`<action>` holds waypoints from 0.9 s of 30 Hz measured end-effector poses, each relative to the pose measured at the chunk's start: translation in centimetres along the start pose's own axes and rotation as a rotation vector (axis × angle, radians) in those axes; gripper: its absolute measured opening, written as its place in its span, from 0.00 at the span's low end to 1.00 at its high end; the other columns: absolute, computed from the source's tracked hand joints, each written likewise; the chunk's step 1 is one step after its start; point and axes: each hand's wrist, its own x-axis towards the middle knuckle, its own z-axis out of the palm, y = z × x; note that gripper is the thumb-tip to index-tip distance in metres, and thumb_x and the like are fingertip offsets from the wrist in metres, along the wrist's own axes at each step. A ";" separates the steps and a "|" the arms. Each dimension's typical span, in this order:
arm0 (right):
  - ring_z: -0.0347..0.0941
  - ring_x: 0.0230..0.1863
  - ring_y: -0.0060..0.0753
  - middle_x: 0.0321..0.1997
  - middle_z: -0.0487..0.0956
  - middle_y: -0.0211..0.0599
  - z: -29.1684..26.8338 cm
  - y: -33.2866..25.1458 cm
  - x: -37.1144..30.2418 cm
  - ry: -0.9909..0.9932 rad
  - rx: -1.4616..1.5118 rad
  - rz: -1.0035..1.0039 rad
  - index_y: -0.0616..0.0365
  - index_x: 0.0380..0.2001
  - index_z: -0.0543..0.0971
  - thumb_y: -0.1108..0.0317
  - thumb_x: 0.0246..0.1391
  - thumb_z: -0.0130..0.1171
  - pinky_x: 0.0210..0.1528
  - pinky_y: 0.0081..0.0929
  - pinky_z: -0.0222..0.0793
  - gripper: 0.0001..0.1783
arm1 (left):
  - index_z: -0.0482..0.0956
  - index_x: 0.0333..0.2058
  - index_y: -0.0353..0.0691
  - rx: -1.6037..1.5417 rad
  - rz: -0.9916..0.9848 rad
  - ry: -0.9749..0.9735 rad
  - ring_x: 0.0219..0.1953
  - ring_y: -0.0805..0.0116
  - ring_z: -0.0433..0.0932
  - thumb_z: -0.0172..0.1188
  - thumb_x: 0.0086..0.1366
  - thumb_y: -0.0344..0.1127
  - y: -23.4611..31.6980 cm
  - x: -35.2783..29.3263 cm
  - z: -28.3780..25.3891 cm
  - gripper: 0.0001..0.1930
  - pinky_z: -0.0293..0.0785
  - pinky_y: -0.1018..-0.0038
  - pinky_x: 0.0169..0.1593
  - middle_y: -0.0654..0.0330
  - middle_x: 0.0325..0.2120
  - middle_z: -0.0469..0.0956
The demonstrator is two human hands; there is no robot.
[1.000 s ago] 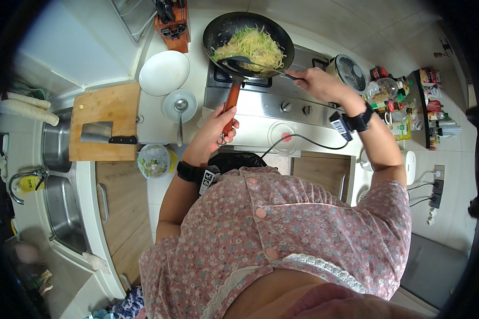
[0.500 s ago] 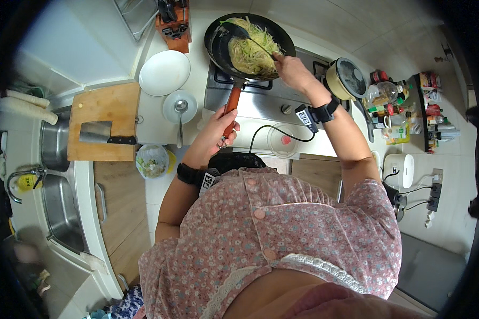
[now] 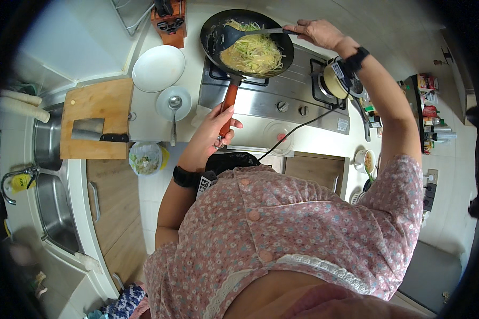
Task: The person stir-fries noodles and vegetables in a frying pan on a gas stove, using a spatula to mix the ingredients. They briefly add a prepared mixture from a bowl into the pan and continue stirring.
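Observation:
My left hand (image 3: 218, 127) is wrapped round the red-brown handle of a black wok (image 3: 212, 56) on the stove's left burner. Pale and green shredded vegetables (image 3: 256, 55) lie in the wok. My right hand (image 3: 319, 34), beyond the wok's right rim, grips the handle of a black spatula (image 3: 231, 37). The spatula lies nearly level across the far part of the wok, its blade at the left edge of the shreds.
Left of the stove are a white plate (image 3: 158, 68), a bowl with a ladle (image 3: 175, 103), and a cutting board (image 3: 97, 98) bearing a cleaver (image 3: 88, 128). A knife block (image 3: 168, 26) stands behind. A cream pot (image 3: 332, 81) sits at right, beneath my right forearm. A cable runs from my right wrist.
My right hand has swung right and away from me, turning the spatula from a slant to nearly level. The shreds have shifted in the wok. My left hand keeps its hold on the handle.

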 end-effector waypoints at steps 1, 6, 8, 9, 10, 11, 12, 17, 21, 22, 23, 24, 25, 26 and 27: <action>0.77 0.36 0.48 0.40 0.76 0.39 0.5 1.0 0.4 0.010 -0.029 -0.019 0.34 0.62 0.64 0.62 0.61 0.47 0.40 0.41 0.75 0.25 | 0.65 0.53 0.43 -0.018 -0.011 0.003 0.14 0.82 0.62 0.51 0.70 0.44 0.0 0.1 0.0 0.18 0.51 0.87 0.12 0.58 0.30 0.74; 0.77 0.36 0.49 0.44 0.75 0.39 1.9 2.4 0.7 -0.151 -0.144 0.084 0.31 0.66 0.58 0.61 0.65 0.42 0.39 0.41 0.75 0.26 | 0.65 0.51 0.42 -0.100 0.011 0.008 0.13 0.80 0.64 0.53 0.69 0.42 -0.8 0.5 -0.1 0.16 0.52 0.85 0.11 0.60 0.27 0.72; 0.77 0.35 0.49 0.45 0.75 0.41 1.9 1.8 0.1 -0.158 -0.195 0.137 0.30 0.66 0.58 0.61 0.64 0.42 0.38 0.41 0.76 0.27 | 0.65 0.50 0.42 -0.132 0.021 -0.003 0.13 0.80 0.64 0.53 0.69 0.40 -1.1 0.6 -0.1 0.16 0.52 0.85 0.11 0.61 0.26 0.71; 0.77 0.35 0.49 0.45 0.75 0.41 1.8 1.5 -0.2 -0.180 -0.216 0.166 0.29 0.65 0.57 0.61 0.64 0.42 0.38 0.41 0.76 0.27 | 0.66 0.50 0.42 -0.145 0.030 -0.005 0.13 0.80 0.64 0.54 0.68 0.40 -1.3 0.7 -0.2 0.15 0.52 0.85 0.11 0.61 0.25 0.71; 0.78 0.36 0.48 0.43 0.76 0.42 1.7 1.1 -0.5 -0.155 -0.197 0.187 0.30 0.64 0.60 0.62 0.63 0.44 0.39 0.40 0.76 0.26 | 0.66 0.50 0.42 -0.173 0.029 -0.008 0.13 0.80 0.64 0.54 0.68 0.39 -1.4 0.7 -0.2 0.15 0.52 0.85 0.11 0.62 0.25 0.71; 0.78 0.37 0.48 0.42 0.77 0.42 1.5 0.6 -0.9 -0.148 -0.171 0.214 0.31 0.62 0.63 0.64 0.61 0.47 0.40 0.40 0.76 0.26 | 0.67 0.49 0.42 -0.197 0.031 -0.010 0.13 0.80 0.64 0.54 0.68 0.38 -1.5 0.7 -0.1 0.14 0.52 0.85 0.11 0.62 0.25 0.70; 0.79 0.38 0.47 0.40 0.79 0.42 1.4 0.2 -1.3 -0.141 -0.141 0.244 0.32 0.61 0.66 0.65 0.60 0.49 0.40 0.40 0.76 0.26 | 0.67 0.48 0.42 -0.221 0.033 -0.011 0.13 0.80 0.65 0.54 0.68 0.37 -1.7 0.7 -0.1 0.13 0.52 0.86 0.11 0.62 0.25 0.70; 0.79 0.38 0.48 0.35 0.80 0.44 0.3 -2.7 -3.2 -0.237 -0.154 0.344 0.37 0.61 0.67 0.75 0.55 0.45 0.40 0.40 0.76 0.29 | 0.67 0.48 0.42 -0.282 0.027 0.006 0.15 0.82 0.62 0.54 0.67 0.34 -2.0 0.8 0.1 0.13 0.52 0.88 0.12 0.62 0.26 0.69; 0.79 0.38 0.49 0.36 0.81 0.47 -0.4 -5.8 -4.9 -0.287 -0.037 0.407 0.48 0.59 0.69 0.75 0.54 0.46 0.40 0.41 0.76 0.27 | 0.66 0.45 0.41 -0.318 0.044 -0.018 0.15 0.82 0.63 0.55 0.66 0.33 -2.2 0.9 0.1 0.11 0.52 0.88 0.12 0.62 0.26 0.68; 0.79 0.39 0.49 0.36 0.81 0.47 -0.4 -6.7 -5.4 -0.293 0.003 0.429 0.49 0.58 0.69 0.75 0.54 0.45 0.40 0.41 0.76 0.26 | 0.66 0.44 0.41 -0.324 0.039 -0.025 0.15 0.82 0.63 0.55 0.66 0.33 -2.2 1.0 0.1 0.11 0.52 0.88 0.12 0.62 0.26 0.68; 0.79 0.39 0.49 0.37 0.81 0.47 -0.4 -7.6 -5.8 -0.311 0.044 0.461 0.50 0.57 0.69 0.75 0.54 0.45 0.40 0.41 0.76 0.25 | 0.66 0.44 0.41 -0.332 0.040 -0.032 0.15 0.82 0.63 0.55 0.66 0.33 -2.3 1.1 0.0 0.10 0.52 0.88 0.12 0.62 0.26 0.68; 0.79 0.40 0.49 0.37 0.81 0.48 -0.4 -8.6 -6.2 -0.329 0.086 0.494 0.52 0.57 0.70 0.75 0.55 0.45 0.40 0.42 0.76 0.24 | 0.67 0.43 0.42 -0.341 0.041 -0.042 0.15 0.82 0.63 0.55 0.66 0.33 -2.3 1.1 -0.1 0.10 0.52 0.88 0.12 0.62 0.26 0.68; 0.78 0.41 0.49 0.38 0.81 0.48 -0.3 -9.6 -6.7 -0.314 0.139 0.512 0.53 0.56 0.70 0.73 0.56 0.44 0.41 0.42 0.75 0.23 | 0.67 0.43 0.42 -0.342 0.035 -0.049 0.15 0.82 0.63 0.55 0.66 0.33 -2.4 1.2 -0.2 0.09 0.53 0.88 0.12 0.62 0.26 0.68; 0.78 0.42 0.51 0.38 0.80 0.50 -0.3 -10.5 -7.0 -0.346 0.194 0.527 0.55 0.54 0.72 0.72 0.58 0.42 0.43 0.43 0.75 0.21 | 0.67 0.43 0.42 -0.344 0.032 -0.058 0.15 0.81 0.63 0.55 0.66 0.33 -2.4 1.3 -0.3 0.09 0.53 0.88 0.12 0.62 0.26 0.69; 0.77 0.42 0.53 0.39 0.80 0.52 -0.3 -11.4 -7.2 -0.309 0.271 0.541 0.56 0.53 0.72 0.71 0.58 0.43 0.44 0.43 0.74 0.20 | 0.67 0.42 0.42 -0.346 0.030 -0.064 0.15 0.81 0.63 0.55 0.66 0.33 -2.4 1.3 -0.4 0.09 0.53 0.88 0.12 0.62 0.26 0.69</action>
